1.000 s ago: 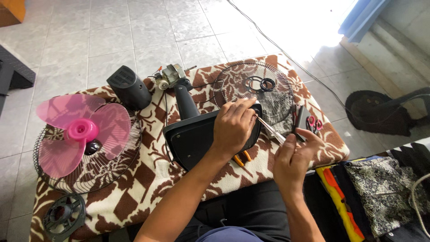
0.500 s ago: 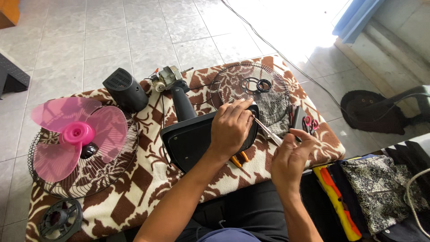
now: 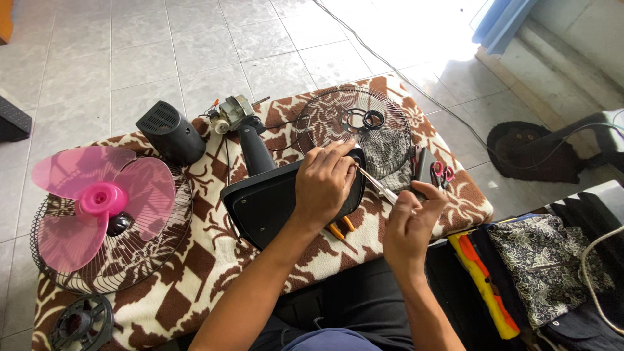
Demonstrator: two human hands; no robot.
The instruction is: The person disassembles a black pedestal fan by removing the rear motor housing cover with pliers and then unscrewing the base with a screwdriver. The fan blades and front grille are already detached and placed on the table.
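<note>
I see a pink fan blade (image 3: pixel 97 198) resting on a wire fan guard (image 3: pixel 130 260) at the left end of the tabletop (image 3: pixel 214 260), which is draped in a brown-and-cream patterned cloth. Beyond the blade lies a black motor cover (image 3: pixel 170 132). At the tabletop's right end sit a second wire guard (image 3: pixel 383 140) and red-handled scissors (image 3: pixel 442 174).
</note>
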